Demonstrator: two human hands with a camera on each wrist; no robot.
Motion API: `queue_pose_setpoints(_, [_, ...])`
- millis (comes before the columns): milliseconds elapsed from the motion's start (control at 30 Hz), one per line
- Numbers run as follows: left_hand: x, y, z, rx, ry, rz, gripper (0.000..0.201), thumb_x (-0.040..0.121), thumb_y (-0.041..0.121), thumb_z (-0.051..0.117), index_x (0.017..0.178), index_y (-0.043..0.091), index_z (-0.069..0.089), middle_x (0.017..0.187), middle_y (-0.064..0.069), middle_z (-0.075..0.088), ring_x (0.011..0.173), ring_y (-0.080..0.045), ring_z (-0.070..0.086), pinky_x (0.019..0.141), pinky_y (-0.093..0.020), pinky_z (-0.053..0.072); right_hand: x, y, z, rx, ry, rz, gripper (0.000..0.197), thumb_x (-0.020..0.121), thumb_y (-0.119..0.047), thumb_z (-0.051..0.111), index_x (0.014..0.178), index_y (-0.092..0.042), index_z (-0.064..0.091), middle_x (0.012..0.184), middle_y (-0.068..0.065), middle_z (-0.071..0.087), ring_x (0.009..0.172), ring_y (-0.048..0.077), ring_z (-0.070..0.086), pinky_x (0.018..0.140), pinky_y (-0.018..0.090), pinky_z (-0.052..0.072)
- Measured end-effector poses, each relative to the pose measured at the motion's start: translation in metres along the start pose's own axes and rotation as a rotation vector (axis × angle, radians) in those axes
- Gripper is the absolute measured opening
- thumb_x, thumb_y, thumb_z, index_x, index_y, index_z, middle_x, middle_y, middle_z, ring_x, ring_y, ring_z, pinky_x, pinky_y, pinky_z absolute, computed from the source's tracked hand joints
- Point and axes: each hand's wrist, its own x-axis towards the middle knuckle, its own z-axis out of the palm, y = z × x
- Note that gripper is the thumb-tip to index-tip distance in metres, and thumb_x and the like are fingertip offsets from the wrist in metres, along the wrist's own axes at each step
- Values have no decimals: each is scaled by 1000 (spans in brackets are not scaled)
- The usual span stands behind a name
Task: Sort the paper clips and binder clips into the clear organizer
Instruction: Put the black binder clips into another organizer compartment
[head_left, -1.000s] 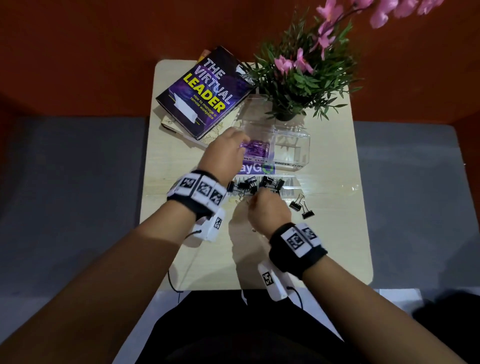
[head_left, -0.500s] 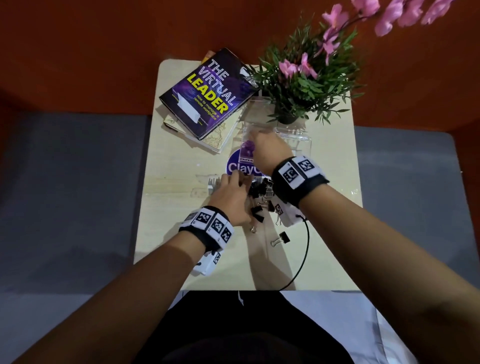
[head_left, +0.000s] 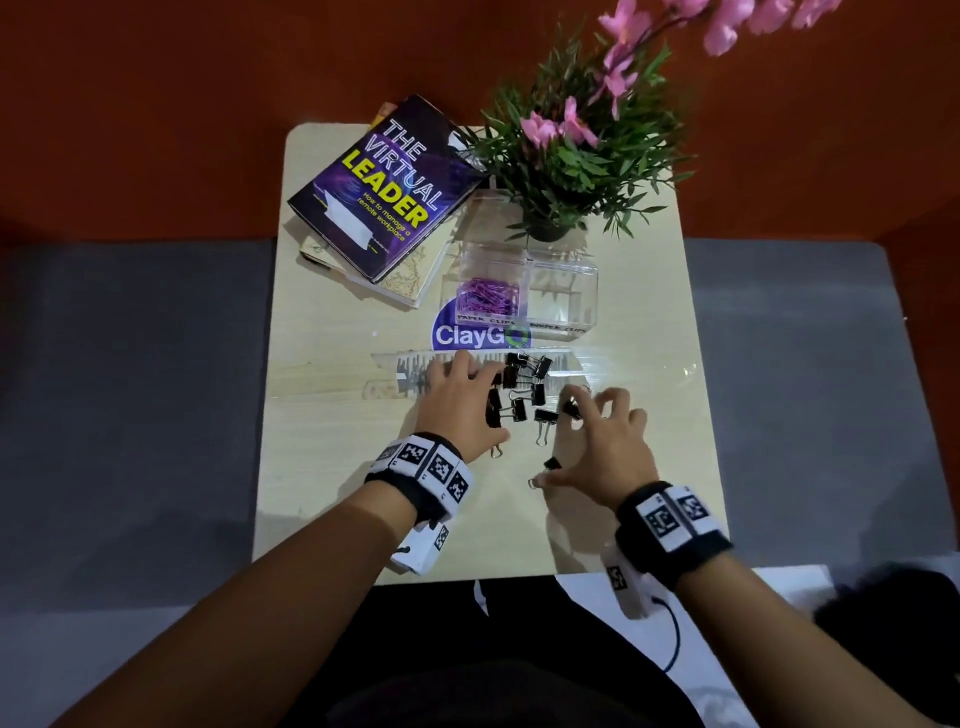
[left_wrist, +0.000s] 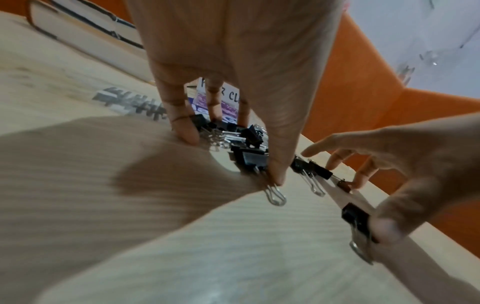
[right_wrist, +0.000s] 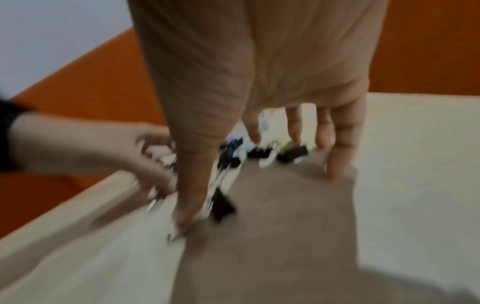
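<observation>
Head view shows the black binder clips (head_left: 519, 389) in a loose heap on the counter (head_left: 332, 415), just in front of the clear organizer (head_left: 563, 291) — purple paper clips (head_left: 488, 296) lie in its left compartment. Left hand (head_left: 460, 402) and right hand (head_left: 608, 447) flank the heap with spread, released fingers; the right thumb touches one separate clip (left_wrist: 355, 218).
</observation>
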Motion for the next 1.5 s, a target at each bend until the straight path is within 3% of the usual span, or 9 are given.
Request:
queue_pose_setpoints(333, [10,1,-3,-136,30,-69,23,75,20,69,96,17,61,107,-5,53,107,-33,43,89,-40,46,39,-25,17,257,131,-66,28,69,-26,76,91,-17,61,108,8,47,95,32,51,71,39,51])
queue_pose_setpoints(467, [14,0,-9,-168,66,-43,14,75,18,71,88,13,68,99,-8,59,97,-33,53,86,-43,49,48,-26,13,286,137,-87,14,71,-13,71,83,-13,63,93,6,50,78,27,53,54,23,31])
queue_pose_setpoints(767, [20,21,-52,-254,81,52,9,79,11,71,86,7,74,89,-9,66,76,-22,62,70,-33,56,43,-14,-11,561,247,-110,23,69,-6,74,63,-22,58,74,10,63,59,19,53,58,25,43])
queue_pose_setpoints(933, [56,62,-88,-398,161,117,16,82,12,71,98,10,73,92,-2,69,77,-14,63,61,-14,49,44,-16,-62,693,407,-156,13,69,-1,74,71,-9,64,77,11,65,66,18,56,69,28,51])
queue_pose_setpoints(1133, [104,94,-84,-167,161,121,22,86,16,67,105,5,69,109,-15,68,101,-28,64,84,-35,53,59,-21,-100,687,491,-185,14,71,-8,76,71,-14,63,79,5,65,70,18,60,67,22,52])
queue_pose_setpoints(1233, [105,89,-68,-112,90,111,21,82,17,71,101,7,70,102,-14,70,96,-30,66,79,-35,54,68,-23,-104,655,522,-229,12,71,-7,75,72,-11,64,79,8,63,68,16,57,62,11,46])
queue_pose_setpoints(1333, [98,81,-65,-186,90,121,36,80,13,74,114,14,67,107,-13,70,95,-26,67,77,-30,54,84,-29,-96,582,523,-263,11,70,-8,75,74,-9,66,80,11,62,68,19,57,65,23,48])
queue_pose_setpoints(1400, [86,72,-75,-297,137,135,46,80,11,74,124,16,62,118,-10,68,103,-22,65,88,-31,55,95,-32,-87,519,487,-277,12,69,-7,76,77,-8,67,83,12,62,70,20,57,68,28,48])
queue_pose_setpoints(1500, [59,49,-87,-457,196,100,33,82,4,69,114,11,66,107,-7,71,90,-15,67,89,-32,57,102,-35,-75,418,362,-310,19,70,-8,78,87,-10,69,94,14,64,81,26,63,78,37,54])
